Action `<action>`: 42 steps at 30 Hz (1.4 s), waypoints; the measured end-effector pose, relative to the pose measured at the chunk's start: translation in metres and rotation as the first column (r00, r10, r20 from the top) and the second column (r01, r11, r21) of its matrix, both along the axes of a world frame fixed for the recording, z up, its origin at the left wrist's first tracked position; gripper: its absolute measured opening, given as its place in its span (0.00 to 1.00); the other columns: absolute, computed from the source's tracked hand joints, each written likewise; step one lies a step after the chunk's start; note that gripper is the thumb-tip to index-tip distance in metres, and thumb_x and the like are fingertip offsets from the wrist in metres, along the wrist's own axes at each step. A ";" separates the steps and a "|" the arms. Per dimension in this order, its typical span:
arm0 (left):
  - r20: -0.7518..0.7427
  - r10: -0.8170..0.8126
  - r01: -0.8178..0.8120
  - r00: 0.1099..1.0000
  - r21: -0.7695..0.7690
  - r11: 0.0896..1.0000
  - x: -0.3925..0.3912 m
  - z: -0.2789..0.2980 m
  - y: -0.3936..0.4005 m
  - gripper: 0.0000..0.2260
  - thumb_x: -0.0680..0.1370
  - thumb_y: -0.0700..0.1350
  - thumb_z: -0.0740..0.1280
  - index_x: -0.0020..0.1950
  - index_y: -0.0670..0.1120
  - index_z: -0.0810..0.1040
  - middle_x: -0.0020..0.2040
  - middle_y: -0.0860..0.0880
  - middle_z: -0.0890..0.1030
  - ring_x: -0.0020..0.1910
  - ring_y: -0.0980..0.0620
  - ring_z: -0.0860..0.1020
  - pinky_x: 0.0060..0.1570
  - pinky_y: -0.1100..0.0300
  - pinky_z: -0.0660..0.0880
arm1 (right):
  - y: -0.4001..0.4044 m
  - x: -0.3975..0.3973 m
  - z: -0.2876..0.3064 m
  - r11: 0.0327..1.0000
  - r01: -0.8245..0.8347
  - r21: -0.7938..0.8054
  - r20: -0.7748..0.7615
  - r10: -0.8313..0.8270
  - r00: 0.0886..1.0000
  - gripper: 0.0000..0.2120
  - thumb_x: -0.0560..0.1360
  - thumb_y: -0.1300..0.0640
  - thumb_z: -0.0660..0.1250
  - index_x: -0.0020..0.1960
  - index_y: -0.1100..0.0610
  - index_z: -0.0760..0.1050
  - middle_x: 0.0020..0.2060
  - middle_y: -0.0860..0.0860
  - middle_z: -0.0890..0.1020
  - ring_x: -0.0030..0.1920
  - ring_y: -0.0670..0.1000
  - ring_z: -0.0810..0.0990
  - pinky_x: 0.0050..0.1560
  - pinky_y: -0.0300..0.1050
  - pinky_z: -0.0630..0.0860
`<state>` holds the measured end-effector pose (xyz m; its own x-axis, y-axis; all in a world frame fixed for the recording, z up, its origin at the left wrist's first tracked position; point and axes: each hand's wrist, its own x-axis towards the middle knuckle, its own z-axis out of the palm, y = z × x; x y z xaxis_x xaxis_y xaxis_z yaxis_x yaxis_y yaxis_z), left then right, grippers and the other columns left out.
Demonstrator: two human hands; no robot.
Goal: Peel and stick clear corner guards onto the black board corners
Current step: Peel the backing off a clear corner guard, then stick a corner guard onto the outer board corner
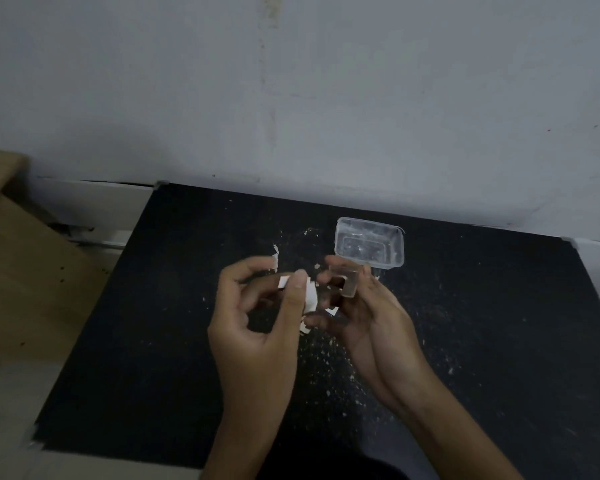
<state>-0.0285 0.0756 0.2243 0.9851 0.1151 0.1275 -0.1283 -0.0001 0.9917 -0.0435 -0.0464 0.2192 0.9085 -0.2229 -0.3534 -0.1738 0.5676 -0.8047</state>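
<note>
A black board [153, 306] lies flat against the wall. Above its middle, my right hand [371, 317] grips a clear corner guard [345, 280] between thumb and fingers. My left hand [257, 317] pinches a white strip of backing paper [310, 294] right beside the guard. Clear guards sit on the board's far left corner [161, 184] and far right corner [568, 241]. Another clear piece shows at the near left corner [32, 445], blurred.
A clear plastic tub [369, 242] stands on the board just behind my hands. White paper scraps [275, 259] and crumbs are scattered over the board's middle. Cardboard boxes [25, 271] lie to the left. The grey wall [291, 98] rises directly behind the board.
</note>
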 end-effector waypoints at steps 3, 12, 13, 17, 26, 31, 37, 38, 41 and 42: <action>-0.217 -0.010 0.003 0.976 -0.030 1.000 0.013 -0.020 0.004 0.13 0.76 0.44 0.73 0.58 0.57 0.78 0.46 0.57 0.87 0.46 0.62 0.85 0.48 0.68 0.80 | -0.006 -0.001 -0.008 0.999 0.032 -0.038 -0.036 -0.033 0.999 0.18 0.83 0.52 0.53 0.60 0.59 0.78 0.46 0.54 0.82 0.39 0.51 0.77 0.45 0.57 0.78; -0.775 -0.069 0.167 0.628 0.049 0.985 0.062 -0.168 -0.004 0.12 0.80 0.44 0.71 0.63 0.46 0.82 0.56 0.48 0.84 0.45 0.58 0.78 0.40 0.65 0.72 | -0.028 -0.013 -0.029 0.991 0.109 -0.074 -0.144 -0.119 0.982 0.16 0.72 0.48 0.66 0.55 0.54 0.81 0.47 0.54 0.79 0.40 0.50 0.76 0.49 0.58 0.80; -0.799 -0.064 0.161 0.598 0.041 0.986 0.063 -0.178 -0.007 0.13 0.80 0.44 0.70 0.64 0.47 0.81 0.56 0.48 0.83 0.45 0.57 0.78 0.39 0.63 0.72 | -0.030 -0.015 -0.031 0.989 0.125 -0.082 -0.150 -0.136 0.979 0.15 0.72 0.49 0.67 0.55 0.55 0.81 0.45 0.54 0.78 0.39 0.49 0.76 0.50 0.59 0.80; -0.846 -0.116 0.157 0.520 -0.039 0.987 0.067 -0.204 -0.017 0.12 0.81 0.43 0.69 0.64 0.48 0.80 0.51 0.51 0.82 0.47 0.55 0.79 0.47 0.58 0.73 | -0.034 -0.021 -0.038 0.977 0.187 -0.099 -0.165 -0.201 0.966 0.15 0.71 0.53 0.68 0.56 0.58 0.79 0.35 0.50 0.77 0.35 0.46 0.77 0.54 0.60 0.79; -0.626 -0.195 0.544 0.755 0.432 0.719 0.070 -0.224 -0.002 0.09 0.82 0.48 0.67 0.61 0.51 0.82 0.56 0.56 0.81 0.55 0.56 0.78 0.54 0.60 0.73 | -0.039 -0.029 -0.048 0.952 0.265 -0.155 -0.152 -0.288 0.945 0.09 0.70 0.54 0.71 0.46 0.57 0.77 0.34 0.51 0.79 0.36 0.50 0.78 0.51 0.50 0.78; -0.592 -0.256 0.560 0.764 0.411 0.720 0.079 -0.211 0.019 0.09 0.83 0.46 0.65 0.60 0.53 0.81 0.58 0.56 0.81 0.57 0.56 0.77 0.56 0.61 0.72 | -0.037 -0.030 -0.053 0.952 0.251 -0.172 -0.164 -0.279 0.946 0.07 0.69 0.56 0.73 0.42 0.58 0.76 0.33 0.52 0.80 0.36 0.48 0.79 0.51 0.47 0.80; -0.564 -0.354 0.488 0.746 0.100 0.867 0.062 -0.149 0.018 0.06 0.80 0.46 0.70 0.54 0.56 0.83 0.53 0.58 0.82 0.55 0.59 0.79 0.53 0.63 0.75 | -0.033 -0.026 -0.059 0.953 0.248 -0.174 -0.216 -0.283 0.934 0.07 0.69 0.56 0.73 0.41 0.56 0.75 0.35 0.53 0.82 0.39 0.50 0.80 0.53 0.49 0.78; -0.553 -0.396 0.500 0.733 0.042 0.865 0.054 -0.137 0.015 0.06 0.80 0.48 0.70 0.54 0.57 0.84 0.52 0.58 0.83 0.52 0.60 0.79 0.49 0.65 0.74 | -0.033 -0.025 -0.060 0.950 0.253 -0.183 -0.222 -0.291 0.931 0.07 0.69 0.56 0.73 0.41 0.57 0.75 0.35 0.52 0.82 0.39 0.49 0.80 0.52 0.49 0.79; -0.483 -0.558 0.594 0.675 -0.094 0.799 0.032 -0.112 -0.003 0.07 0.78 0.48 0.72 0.55 0.55 0.85 0.50 0.57 0.85 0.49 0.62 0.81 0.47 0.67 0.77 | -0.032 -0.024 -0.060 0.947 0.237 -0.216 -0.242 -0.287 0.927 0.08 0.71 0.55 0.73 0.44 0.57 0.76 0.36 0.52 0.83 0.39 0.48 0.82 0.47 0.45 0.81; -0.454 -0.593 0.611 0.665 -0.126 0.781 0.026 -0.108 -0.010 0.08 0.78 0.47 0.73 0.56 0.53 0.85 0.51 0.55 0.85 0.50 0.60 0.82 0.49 0.66 0.78 | -0.033 -0.024 -0.060 0.946 0.229 -0.230 -0.249 -0.285 0.926 0.09 0.71 0.55 0.74 0.44 0.57 0.76 0.38 0.52 0.83 0.41 0.50 0.82 0.48 0.47 0.81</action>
